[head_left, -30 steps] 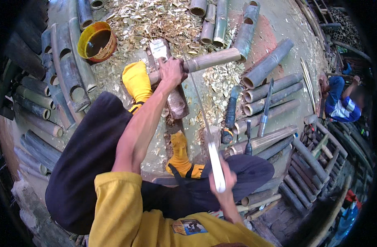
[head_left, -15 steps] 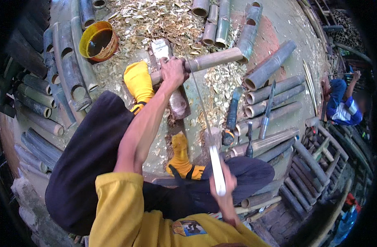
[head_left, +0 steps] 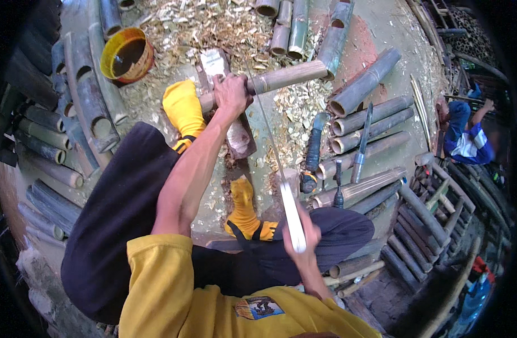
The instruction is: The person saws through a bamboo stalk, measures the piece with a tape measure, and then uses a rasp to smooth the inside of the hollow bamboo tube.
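Right now your left hand (head_left: 231, 93) has a closed grip around a bamboo pole (head_left: 286, 76), fingers wrapped over its near end. That pole lies across a wooden chopping block (head_left: 227, 107) on the ground, its free end pointing off to the right, and your yellow-socked left foot (head_left: 182, 107) sits just beside the block. Your right hand (head_left: 305, 242) is down by your lap, closed on the pale handle of a long thin saw (head_left: 278, 169); the blade runs up and away from you, and its far end reaches the pole just beside your left hand. Whether the teeth are actually biting into the bamboo, you cannot tell from this view.

Your right foot (head_left: 244, 205), also in a yellow sock with a black strap, rests on the floor between your knees. Pale wood shavings (head_left: 295, 110) are strewn thickly over the concrete floor (head_left: 377, 28) around the block.

To your right, cut bamboo sections (head_left: 365, 112) lie side by side, with a dark-handled knife (head_left: 314, 149) and a long blade tool (head_left: 361, 143) resting on them. More bamboo lengths (head_left: 72, 107) are stacked along your left. A yellow bucket (head_left: 126, 53) stands at upper left, well apart from your hands. Another person in blue (head_left: 466, 132) sits at the far right edge.
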A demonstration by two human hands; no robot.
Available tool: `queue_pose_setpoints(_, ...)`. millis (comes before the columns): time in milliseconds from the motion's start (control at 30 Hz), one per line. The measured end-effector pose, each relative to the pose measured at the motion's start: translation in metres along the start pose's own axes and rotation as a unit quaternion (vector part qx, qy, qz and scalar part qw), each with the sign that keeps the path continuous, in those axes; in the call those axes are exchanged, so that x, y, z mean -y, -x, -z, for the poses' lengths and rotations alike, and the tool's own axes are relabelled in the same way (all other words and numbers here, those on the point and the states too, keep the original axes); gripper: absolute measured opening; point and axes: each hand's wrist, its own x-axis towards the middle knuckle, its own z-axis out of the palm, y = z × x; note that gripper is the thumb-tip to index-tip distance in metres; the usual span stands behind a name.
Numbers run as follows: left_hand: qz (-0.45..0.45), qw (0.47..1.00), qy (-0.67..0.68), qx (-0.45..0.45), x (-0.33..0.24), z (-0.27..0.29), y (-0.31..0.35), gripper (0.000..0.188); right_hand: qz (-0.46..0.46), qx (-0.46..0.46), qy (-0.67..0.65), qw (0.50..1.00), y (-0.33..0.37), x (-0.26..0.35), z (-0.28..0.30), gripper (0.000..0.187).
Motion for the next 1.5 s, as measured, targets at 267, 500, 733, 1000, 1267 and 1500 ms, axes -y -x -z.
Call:
queue_pose_setpoints(267, -0.010, 1.000, 0.004, -0.024, -0.005, -0.008, -0.008, 0.034, 0.120, -0.047, 0.043, 0.991, -0.089, -0.026, -0.045, 0.044)
queue_pose_setpoints(500, -0.004, 1.000, 0.022, -0.017, -0.004, 0.004, -0.003, 0.036, -0.004, -0.004, 0.004, 1.000, -0.008, -0.001, -0.004, 0.041)
queue_pose_setpoints(733, 0.005, 0.999, 0.019, -0.025, -0.012, 0.011, 0.000, 0.033, 0.063, -0.027, 0.005, 0.998, -0.048, -0.020, -0.021, 0.039)
queue_pose_setpoints(1000, -0.004, 1.000, 0.004, 0.003, -0.012, 0.004, -0.001, 0.033, -0.031, -0.002, -0.002, 1.000, -0.020, -0.030, -0.019, 0.049)
queue_pose_setpoints(1267, -0.005, 0.998, 0.045, -0.044, -0.014, 0.008, 0.000, 0.033, 0.058, -0.014, 0.034, 0.998, -0.075, -0.030, -0.033, 0.046)
queue_pose_setpoints(1500, -0.020, 0.998, 0.036, -0.051, -0.003, -0.002, -0.003, 0.024, -0.013, -0.001, 0.014, 1.000, -0.052, -0.008, -0.027, 0.048)
